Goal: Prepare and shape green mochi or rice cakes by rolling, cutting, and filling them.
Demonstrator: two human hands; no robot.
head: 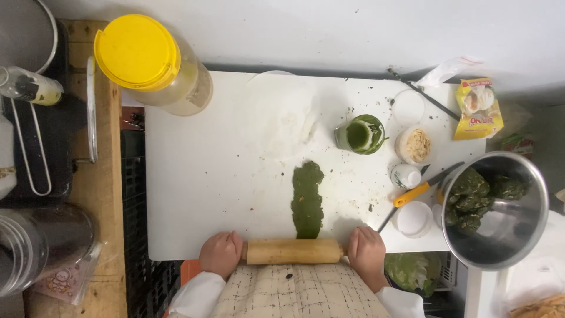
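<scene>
Rolling step: my left hand (220, 254) and right hand (366, 255) closed round rolling pin (293, 251) ends; green dough strip (307, 199) just beyond fingers on white board (206, 176). Next push likely needs even forward pressure.

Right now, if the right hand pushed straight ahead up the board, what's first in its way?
Probably bare white board at first, then the orange-handled tool and small white lid lying just ahead of the right hand. The green dough strip lies off to its left.
</scene>
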